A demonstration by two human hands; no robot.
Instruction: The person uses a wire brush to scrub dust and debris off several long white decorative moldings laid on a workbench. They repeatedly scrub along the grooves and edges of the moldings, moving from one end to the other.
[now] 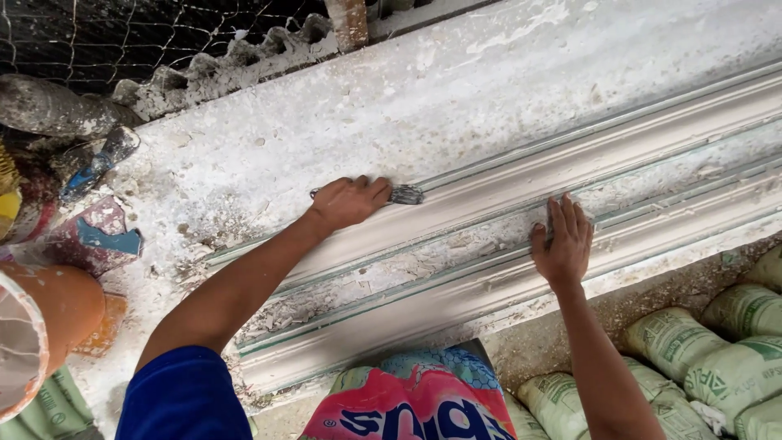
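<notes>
- My left hand [349,201] is closed in a fist around a small grey metal scraping tool [405,194], whose flat end sticks out past my knuckles and lies against the upper ridge of the long white plaster moulding [489,183].
- My right hand [562,240] lies flat, palm down, fingers straight and close together, pressed on the lower part of that moulding; it holds nothing.
- The moulding runs slantwise across a rough, plaster-crusted white workbench [391,106], with parallel ridges and a flat channel [423,261] between them filled with flaking white crumbs.
- Thin grey-green lines show where the ridges meet the channel.
- Behind the bench I see a sheet of grey corrugated roofing [236,61] on edge and dark wire netting [122,33] beyond it.
- At the far left lie a blue-handled trowel caked in plaster [102,163] and a smeared red and blue scrap [98,236], and an orange plastic bucket [49,314] sits nearer me.
- Below the bench edge, pale green woven sacks [717,358] are stacked on the right, and a bright pink and blue printed bag [415,399] sits just under my arms.
- My left sleeve [183,395] is deep blue.
</notes>
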